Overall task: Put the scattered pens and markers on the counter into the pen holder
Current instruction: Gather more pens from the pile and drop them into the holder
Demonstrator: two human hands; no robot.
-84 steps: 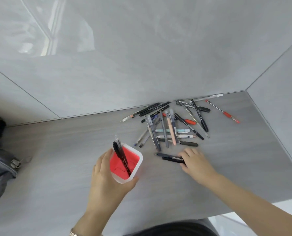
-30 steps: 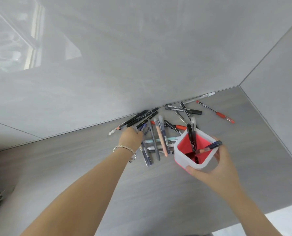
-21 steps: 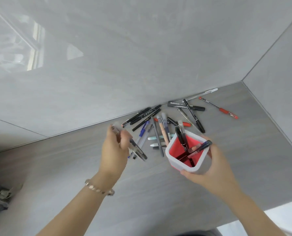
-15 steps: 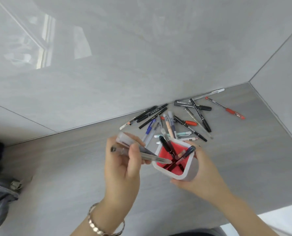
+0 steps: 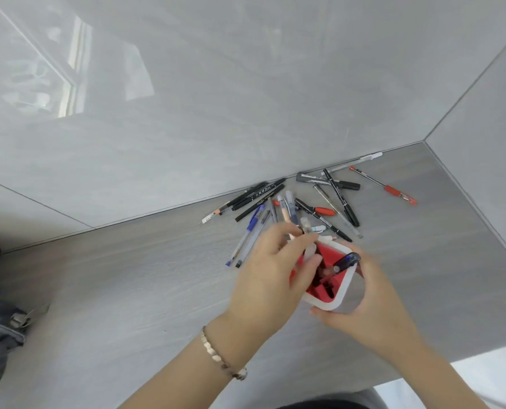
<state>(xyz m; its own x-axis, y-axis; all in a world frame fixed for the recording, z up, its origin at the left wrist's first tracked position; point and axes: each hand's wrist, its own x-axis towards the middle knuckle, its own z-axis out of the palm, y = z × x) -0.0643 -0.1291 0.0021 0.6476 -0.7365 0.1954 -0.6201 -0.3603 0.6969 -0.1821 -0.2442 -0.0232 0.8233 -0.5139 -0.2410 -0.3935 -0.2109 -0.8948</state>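
1. Since half a second ago, the left hand (image 5: 271, 278) has carried its clear pens (image 5: 306, 231) from beside the pen holder (image 5: 335, 299) to over its red opening, fingers closed on them.
2. Right hand (image 5: 372, 308) is wrapped around the white holder, holding it just above the table (image 5: 127, 290); a blue-capped pen (image 5: 344, 261) leans inside.
3. Scattered pens (image 5: 290, 205) lie beyond against the wall, two blue pens (image 5: 250, 234) nearest left.
4. Black markers (image 5: 259, 194) bear white print, too small to read.
5. A red pen (image 5: 393, 190) lies farthest right.
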